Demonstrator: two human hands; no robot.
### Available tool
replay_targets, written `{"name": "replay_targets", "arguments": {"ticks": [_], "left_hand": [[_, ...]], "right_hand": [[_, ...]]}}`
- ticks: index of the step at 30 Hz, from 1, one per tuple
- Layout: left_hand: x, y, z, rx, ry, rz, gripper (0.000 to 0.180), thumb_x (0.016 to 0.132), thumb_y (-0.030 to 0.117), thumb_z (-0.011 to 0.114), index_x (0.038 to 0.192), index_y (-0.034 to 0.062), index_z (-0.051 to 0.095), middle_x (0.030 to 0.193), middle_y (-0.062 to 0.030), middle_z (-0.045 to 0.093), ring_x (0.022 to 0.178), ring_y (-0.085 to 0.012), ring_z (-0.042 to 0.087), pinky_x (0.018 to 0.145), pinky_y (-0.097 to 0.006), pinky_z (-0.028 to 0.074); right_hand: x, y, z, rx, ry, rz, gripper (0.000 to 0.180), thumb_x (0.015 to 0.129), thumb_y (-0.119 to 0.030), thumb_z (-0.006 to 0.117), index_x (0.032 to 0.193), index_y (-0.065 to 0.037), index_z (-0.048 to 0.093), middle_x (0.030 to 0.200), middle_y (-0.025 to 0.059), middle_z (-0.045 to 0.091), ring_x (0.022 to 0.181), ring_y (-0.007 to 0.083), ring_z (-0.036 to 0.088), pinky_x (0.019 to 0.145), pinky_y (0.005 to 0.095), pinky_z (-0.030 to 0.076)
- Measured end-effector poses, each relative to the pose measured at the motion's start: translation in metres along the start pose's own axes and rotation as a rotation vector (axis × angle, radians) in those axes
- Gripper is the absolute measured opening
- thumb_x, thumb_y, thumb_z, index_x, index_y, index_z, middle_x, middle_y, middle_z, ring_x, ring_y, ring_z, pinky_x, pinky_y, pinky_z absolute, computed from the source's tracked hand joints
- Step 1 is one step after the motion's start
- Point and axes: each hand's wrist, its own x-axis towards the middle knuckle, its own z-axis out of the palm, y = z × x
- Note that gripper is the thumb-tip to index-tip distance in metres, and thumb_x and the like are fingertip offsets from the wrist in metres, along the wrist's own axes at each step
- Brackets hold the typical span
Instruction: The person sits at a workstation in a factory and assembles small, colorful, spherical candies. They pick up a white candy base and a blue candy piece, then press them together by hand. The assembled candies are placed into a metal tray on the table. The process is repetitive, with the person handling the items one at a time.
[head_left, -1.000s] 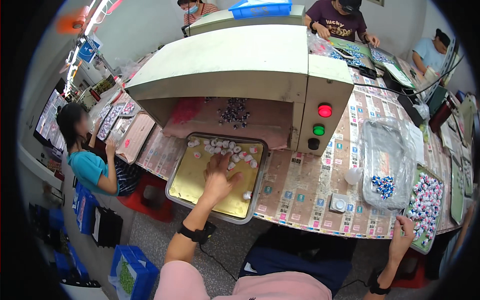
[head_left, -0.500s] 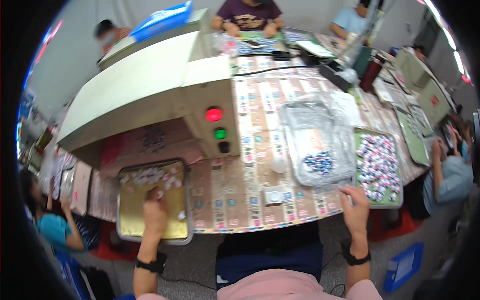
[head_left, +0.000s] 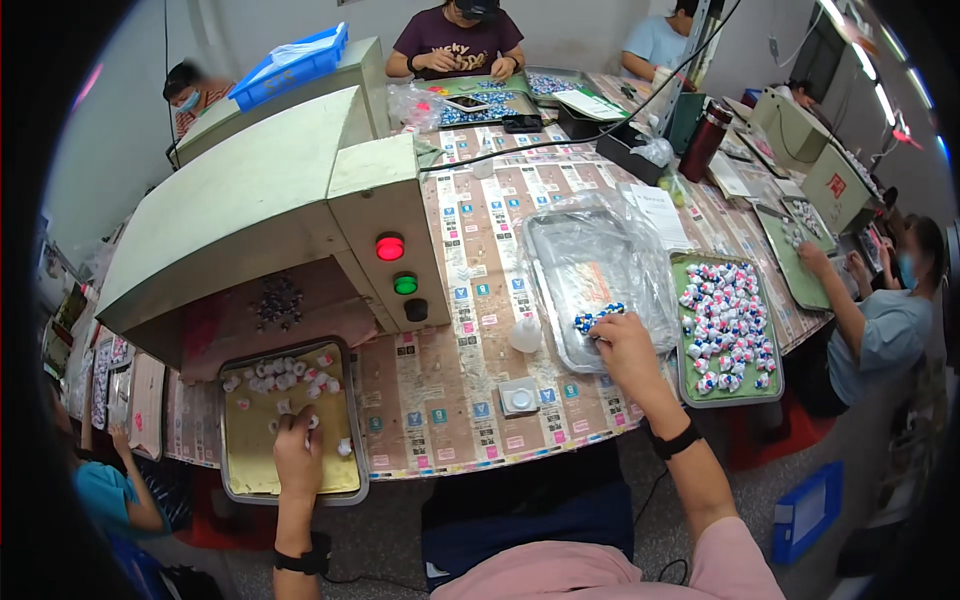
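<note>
My left hand [head_left: 299, 452] is over the yellow-lined metal tray [head_left: 262, 470], its fingers closed on a small white piece [head_left: 313, 422]. More small white pieces [head_left: 280, 372] lie mostly along the far side of that tray. Over at the right, my right hand [head_left: 632, 352] reaches into a metal tray covered with clear plastic [head_left: 572, 262]. Its fingertips are pressed together at a small pile of blue and white parts [head_left: 596, 317]; whether they pinch one is hidden. Beside it stands a green tray [head_left: 735, 397] full of white, pink and blue pieces [head_left: 722, 320].
A cream tunnel-shaped machine [head_left: 230, 215] with red and green lights stands behind the left tray, small parts inside its opening. Between the trays are a white squeeze bottle [head_left: 525, 335] and a small white square holder [head_left: 519, 398]. A cable [head_left: 560, 143] crosses the table; several people work around.
My right hand has moved from the table's front edge leftward and away from me, to the blue parts. My left hand is still in the left tray, slightly nearer me. The view has shifted.
</note>
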Motion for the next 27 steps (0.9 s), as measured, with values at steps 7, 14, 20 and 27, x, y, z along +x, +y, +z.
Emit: {"name": "replay_targets", "arguments": {"ticks": [7, 14, 20, 27], "left_hand": [[-0.01, -0.023, -0.019, -1.569, 0.001, -0.719, 0.018, 0.092, 0.021, 0.059, 0.098, 0.0038, 0.06, 0.078, -0.006, 0.057, 0.065, -0.0135, 0.053, 0.041, -0.025, 0.043], [-0.029, 0.028, -0.013, -2.348, -0.044, -1.047, 0.029, 0.095, 0.029, 0.051, 0.108, 0.0043, 0.058, 0.095, -0.0103, 0.06, 0.073, -0.0129, 0.052, 0.039, -0.02, 0.039], [-0.039, 0.11, 0.021, -2.416, -0.393, -1.075, 0.032, 0.094, 0.021, 0.054, 0.124, 0.011, 0.052, 0.101, -0.0123, 0.06, 0.075, -0.0157, 0.053, 0.038, -0.019, 0.038], [-0.043, 0.161, 0.048, -1.916, -0.641, -0.868, 0.035, 0.097, 0.021, 0.052, 0.128, 0.0076, 0.047, 0.095, -0.0105, 0.059, 0.071, -0.0147, 0.055, 0.039, -0.019, 0.038]], "right_hand": [[0.004, 0.002, 0.003, 0.199, 0.01, 0.193, 0.017, 0.076, -0.002, 0.064, 0.092, -0.004, 0.068, 0.089, 0.0102, 0.065, 0.081, 0.0235, 0.061, 0.072, 0.0344, 0.049], [-0.025, -0.038, -0.036, 1.133, -0.2, 0.547, 0.021, 0.088, -0.003, 0.06, 0.107, 0.004, 0.061, 0.094, 0.0062, 0.063, 0.083, 0.0123, 0.061, 0.074, 0.0251, 0.05], [-0.054, -0.067, -0.032, 1.47, -0.305, 0.65, 0.02, 0.085, 0.001, 0.063, 0.105, 0.002, 0.062, 0.096, 0.0066, 0.064, 0.085, 0.0125, 0.062, 0.077, 0.0257, 0.052], [-0.065, -0.099, -0.031, 1.409, -0.361, 0.688, 0.023, 0.082, 0.002, 0.067, 0.104, 0.002, 0.062, 0.094, 0.0068, 0.065, 0.084, 0.0119, 0.063, 0.074, 0.0236, 0.053]]}}
